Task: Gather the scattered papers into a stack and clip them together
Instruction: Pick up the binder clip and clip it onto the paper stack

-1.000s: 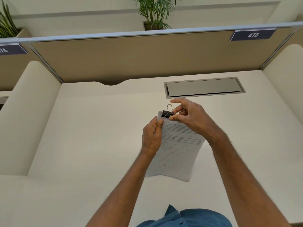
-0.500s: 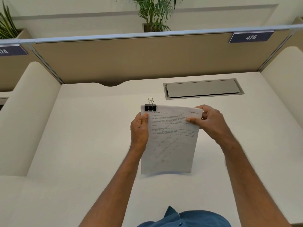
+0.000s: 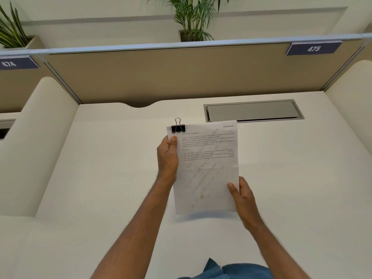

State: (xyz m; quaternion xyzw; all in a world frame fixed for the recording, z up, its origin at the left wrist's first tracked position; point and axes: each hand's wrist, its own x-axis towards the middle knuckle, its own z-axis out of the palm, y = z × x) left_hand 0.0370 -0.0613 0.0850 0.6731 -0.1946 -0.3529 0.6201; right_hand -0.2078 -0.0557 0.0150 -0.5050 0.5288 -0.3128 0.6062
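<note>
papers | binder clip on top-left corner | left hand left edge, right hand lower-right

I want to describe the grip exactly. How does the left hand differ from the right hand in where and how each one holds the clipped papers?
The left hand holds the papers high on their left edge, thumb just below the binder clip; the right hand holds low on the right edge, far from the clip. The left hand shows mostly its back; the right hand sits near the bottom corner. Both pinch with the thumb on the front.
</note>
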